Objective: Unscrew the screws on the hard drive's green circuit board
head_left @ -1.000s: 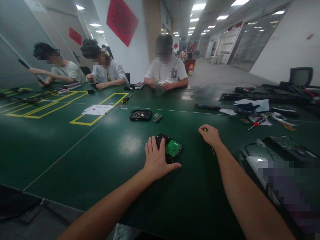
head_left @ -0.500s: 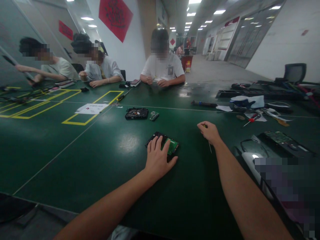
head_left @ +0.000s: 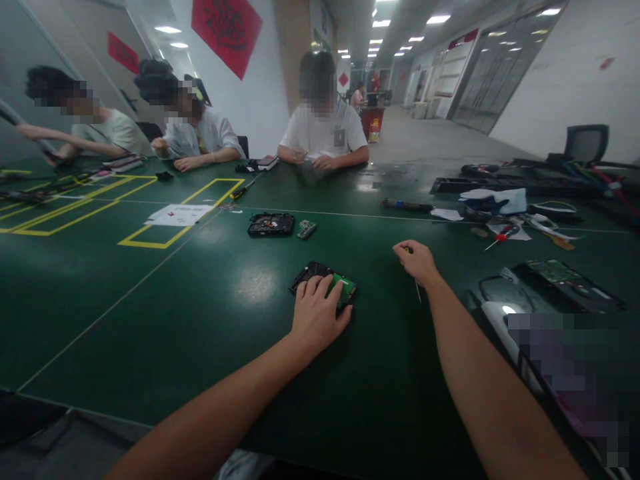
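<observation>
A hard drive (head_left: 311,270) with a black case and a green circuit board (head_left: 346,287) lies on the green table in front of me. My left hand (head_left: 320,310) grips it from above, fingers bent over its top and thumb at the near right edge, hiding part of it. To the right, my right hand (head_left: 416,261) is closed round a thin screwdriver (head_left: 419,292). Its handle is mostly hidden in my fist, showing a bit of yellow, and the slim shaft points down towards me, away from the drive.
Beyond the drive lie an opened black drive case (head_left: 271,225) and a loose circuit board (head_left: 307,229). A yellow-handled screwdriver (head_left: 239,193) and white paper (head_left: 179,215) lie farther left. At right are another drive (head_left: 570,283), a red screwdriver (head_left: 507,233) and cloth gloves (head_left: 495,200). Several people sit opposite.
My left hand's fingers have drawn back and bent a little on the hard drive, the thumb moving closer in. My right hand holds the screwdriver almost still; the view has shifted slightly.
</observation>
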### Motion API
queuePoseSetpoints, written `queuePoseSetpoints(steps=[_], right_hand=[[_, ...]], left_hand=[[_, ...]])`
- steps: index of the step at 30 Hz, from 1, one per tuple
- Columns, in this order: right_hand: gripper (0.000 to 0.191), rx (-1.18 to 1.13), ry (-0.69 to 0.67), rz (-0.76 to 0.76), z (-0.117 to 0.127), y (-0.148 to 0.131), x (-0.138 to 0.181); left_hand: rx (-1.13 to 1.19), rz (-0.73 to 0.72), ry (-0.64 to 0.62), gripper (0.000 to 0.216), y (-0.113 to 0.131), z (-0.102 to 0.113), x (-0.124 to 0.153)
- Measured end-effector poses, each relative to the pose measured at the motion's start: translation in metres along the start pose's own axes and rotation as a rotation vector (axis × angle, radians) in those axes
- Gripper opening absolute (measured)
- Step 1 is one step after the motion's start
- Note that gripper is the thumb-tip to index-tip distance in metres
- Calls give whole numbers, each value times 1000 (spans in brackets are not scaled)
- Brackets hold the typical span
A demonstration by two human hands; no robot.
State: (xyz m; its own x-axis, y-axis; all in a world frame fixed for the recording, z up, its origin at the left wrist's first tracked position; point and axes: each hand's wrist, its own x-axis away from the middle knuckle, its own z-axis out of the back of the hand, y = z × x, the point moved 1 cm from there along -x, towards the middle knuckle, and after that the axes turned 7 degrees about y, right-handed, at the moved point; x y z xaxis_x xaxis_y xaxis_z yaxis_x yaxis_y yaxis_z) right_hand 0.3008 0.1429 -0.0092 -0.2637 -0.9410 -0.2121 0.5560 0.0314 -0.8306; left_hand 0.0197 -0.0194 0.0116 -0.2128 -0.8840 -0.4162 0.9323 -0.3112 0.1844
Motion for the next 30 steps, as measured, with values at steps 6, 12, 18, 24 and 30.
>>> queuePoseSetpoints(steps=[6, 12, 18, 24, 30], right_hand=[[35, 11, -7, -1, 1, -1, 1], [35, 17, -10, -6, 1, -2, 1], [35, 15, -11, -13, 1, -2, 1], [29, 24, -26, -13, 1, -1, 0], [25, 33, -39, -8, 2, -1, 1]], left_hand=[[37, 6, -8, 51, 0, -1, 0], [-5, -9, -4, 50, 1, 0, 0], [-10, -8, 1, 51, 1, 1, 1], [9, 20, 9, 56, 0, 0, 1], [38, 61, -6, 67, -2, -2, 0]])
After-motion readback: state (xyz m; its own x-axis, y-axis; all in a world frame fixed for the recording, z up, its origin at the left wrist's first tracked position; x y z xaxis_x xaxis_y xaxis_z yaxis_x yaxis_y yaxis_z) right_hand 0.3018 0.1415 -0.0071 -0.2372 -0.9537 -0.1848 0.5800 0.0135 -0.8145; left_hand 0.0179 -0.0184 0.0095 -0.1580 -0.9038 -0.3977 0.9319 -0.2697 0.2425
